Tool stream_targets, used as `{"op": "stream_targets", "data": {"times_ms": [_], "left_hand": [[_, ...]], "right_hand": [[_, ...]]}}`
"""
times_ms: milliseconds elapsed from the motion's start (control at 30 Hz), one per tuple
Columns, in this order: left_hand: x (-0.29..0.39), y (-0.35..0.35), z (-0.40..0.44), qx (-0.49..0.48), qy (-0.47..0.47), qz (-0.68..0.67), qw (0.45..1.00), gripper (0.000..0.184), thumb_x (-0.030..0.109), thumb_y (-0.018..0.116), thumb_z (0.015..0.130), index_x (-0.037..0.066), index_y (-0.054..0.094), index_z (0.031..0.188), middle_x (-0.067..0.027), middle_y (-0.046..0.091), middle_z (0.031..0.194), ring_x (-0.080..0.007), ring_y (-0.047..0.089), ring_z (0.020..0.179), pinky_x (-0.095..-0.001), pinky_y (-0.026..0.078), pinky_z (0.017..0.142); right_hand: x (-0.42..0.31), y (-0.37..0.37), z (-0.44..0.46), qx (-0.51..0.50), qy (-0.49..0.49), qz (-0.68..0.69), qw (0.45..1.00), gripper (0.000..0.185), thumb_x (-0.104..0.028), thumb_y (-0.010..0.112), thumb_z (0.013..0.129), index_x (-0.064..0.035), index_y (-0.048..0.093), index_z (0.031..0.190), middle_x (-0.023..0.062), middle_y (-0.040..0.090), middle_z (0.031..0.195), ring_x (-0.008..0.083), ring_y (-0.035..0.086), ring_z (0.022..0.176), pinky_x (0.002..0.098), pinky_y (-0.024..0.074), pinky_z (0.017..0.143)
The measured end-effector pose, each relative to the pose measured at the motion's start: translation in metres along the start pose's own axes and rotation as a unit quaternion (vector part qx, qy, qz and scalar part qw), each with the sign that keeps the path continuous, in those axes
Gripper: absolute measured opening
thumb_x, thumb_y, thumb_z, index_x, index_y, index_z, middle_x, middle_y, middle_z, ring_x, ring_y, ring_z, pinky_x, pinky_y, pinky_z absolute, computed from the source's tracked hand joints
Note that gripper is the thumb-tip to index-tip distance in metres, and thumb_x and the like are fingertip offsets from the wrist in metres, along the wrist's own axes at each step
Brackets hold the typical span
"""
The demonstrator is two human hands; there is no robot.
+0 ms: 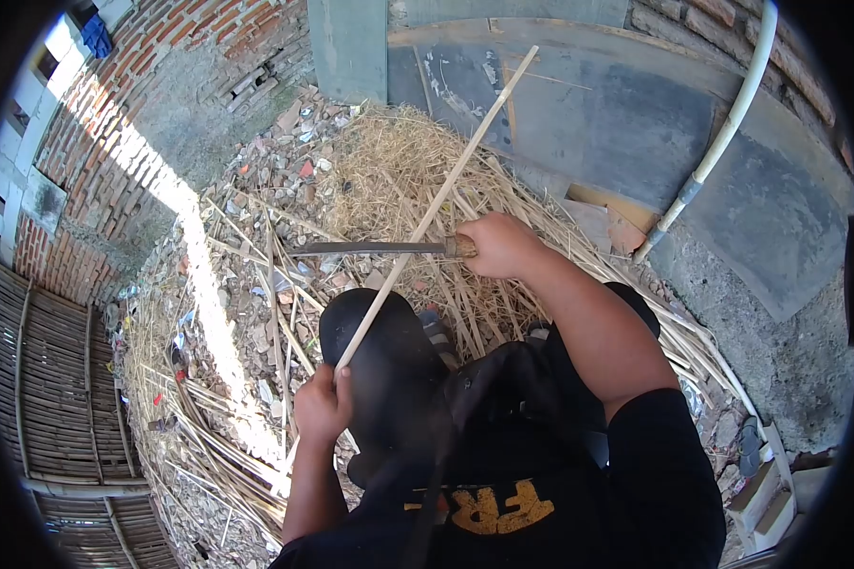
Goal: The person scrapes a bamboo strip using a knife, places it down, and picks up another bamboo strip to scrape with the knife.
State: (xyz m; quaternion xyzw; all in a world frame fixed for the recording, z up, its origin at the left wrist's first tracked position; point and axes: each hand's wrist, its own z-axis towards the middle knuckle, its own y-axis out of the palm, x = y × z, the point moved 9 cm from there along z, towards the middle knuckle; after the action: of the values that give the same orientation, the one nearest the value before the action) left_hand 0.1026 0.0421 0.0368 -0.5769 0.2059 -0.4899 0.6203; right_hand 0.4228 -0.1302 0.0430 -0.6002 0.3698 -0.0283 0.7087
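A long, pale wooden strip (434,207) slants from lower left to upper right in front of me. My left hand (323,403) is closed round its lower end. The fingers of my right hand (496,245) are wrapped round the wooden handle of a long-bladed knife (365,247). The dark blade points left and crosses the strip; whether the two touch is hard to tell. Below the crossing, the strip passes over my dark-clothed knee (375,332). The strip's far end is held by nothing.
Straw-like shavings (389,171) and more strips (228,431) lie over rubble. Grey panels (626,123) lean at the back, beside a pale pipe (731,128). A brick wall (133,104) rises at the left, with a slatted bamboo panel (52,370) below it.
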Motion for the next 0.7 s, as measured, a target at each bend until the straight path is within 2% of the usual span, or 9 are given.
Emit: {"op": "stream_targets", "data": {"times_ms": [33,233,333,433,533,567,667,700], "left_hand": [[0.0,0.0,0.0,-0.001,-0.001,0.001,1.0,0.037,0.031,0.061,0.102,0.005,0.053,0.076,-0.0209,0.062,0.062,-0.0456,0.063,0.057,-0.0535,0.048,0.053],[0.0,0.0,0.0,0.003,-0.001,0.0,1.0,0.037,0.03,0.062,0.102,0.006,0.053,0.076,-0.0195,0.061,0.061,-0.0445,0.063,0.056,-0.0533,0.048,0.053],[0.003,-0.001,-0.001,0.009,0.004,-0.009,1.0,0.036,0.03,0.062,0.102,0.006,0.053,0.076,-0.0186,0.061,0.06,-0.0438,0.063,0.055,-0.0531,0.048,0.053],[0.004,-0.003,0.002,0.006,0.006,-0.007,1.0,0.035,0.03,0.063,0.102,0.007,0.054,0.077,-0.018,0.061,0.06,-0.0432,0.063,0.055,-0.0525,0.047,0.052],[0.003,-0.005,-0.002,0.02,0.012,-0.005,1.0,0.035,0.031,0.064,0.101,0.007,0.055,0.078,-0.0178,0.061,0.06,-0.0431,0.063,0.056,-0.0519,0.047,0.052],[0.003,-0.006,0.0,0.035,0.019,-0.006,0.999,0.035,0.032,0.064,0.101,0.007,0.056,0.078,-0.0178,0.061,0.06,-0.0432,0.062,0.056,-0.0517,0.047,0.052],[-0.012,0.001,-0.002,0.025,-0.003,-0.021,0.999,0.036,0.034,0.064,0.102,0.007,0.056,0.079,-0.0179,0.061,0.061,-0.0436,0.062,0.057,-0.0517,0.047,0.052],[-0.011,0.001,-0.002,0.02,-0.007,-0.02,1.0,0.036,0.034,0.064,0.102,0.007,0.056,0.079,-0.018,0.061,0.062,-0.0438,0.062,0.057,-0.0518,0.046,0.052]], "right_hand": [[0.0,0.0,0.0,-0.013,0.008,-0.001,1.0,0.032,-0.016,0.069,0.077,-0.0146,0.074,0.108,0.0163,0.073,0.092,0.0368,0.072,0.095,0.0504,0.0561,0.085],[-0.002,0.0,0.0,-0.002,0.006,-0.013,1.0,0.03,-0.016,0.069,0.076,-0.0137,0.074,0.106,0.0165,0.073,0.092,0.0373,0.072,0.094,0.051,0.0561,0.084],[-0.012,-0.006,-0.004,0.021,-0.016,-0.039,0.999,0.026,-0.02,0.072,0.076,-0.0098,0.072,0.1,0.0185,0.072,0.085,0.0401,0.071,0.088,0.0508,0.0564,0.079],[-0.018,-0.008,-0.007,-0.015,0.01,-0.074,0.997,0.03,-0.017,0.07,0.076,-0.0104,0.074,0.105,0.0169,0.073,0.092,0.0375,0.072,0.093,0.0506,0.0563,0.084],[0.021,0.008,0.01,-0.068,0.074,0.049,0.994,0.03,-0.018,0.07,0.076,-0.009,0.074,0.104,0.0168,0.074,0.095,0.0374,0.071,0.093,0.0501,0.0563,0.085],[0.022,0.007,0.01,-0.078,0.077,0.038,0.993,0.028,-0.018,0.07,0.077,-0.0082,0.074,0.103,0.0168,0.074,0.096,0.0371,0.071,0.094,0.0497,0.0565,0.084],[0.002,-0.008,0.003,-0.021,0.067,0.027,0.997,0.027,-0.018,0.07,0.077,-0.0085,0.073,0.102,0.0163,0.074,0.097,0.0368,0.071,0.096,0.05,0.0566,0.084],[-0.002,-0.007,0.002,0.001,0.052,0.022,0.998,0.026,-0.017,0.07,0.077,-0.0083,0.073,0.101,0.0171,0.074,0.094,0.0377,0.071,0.093,0.05,0.0565,0.082]]}}
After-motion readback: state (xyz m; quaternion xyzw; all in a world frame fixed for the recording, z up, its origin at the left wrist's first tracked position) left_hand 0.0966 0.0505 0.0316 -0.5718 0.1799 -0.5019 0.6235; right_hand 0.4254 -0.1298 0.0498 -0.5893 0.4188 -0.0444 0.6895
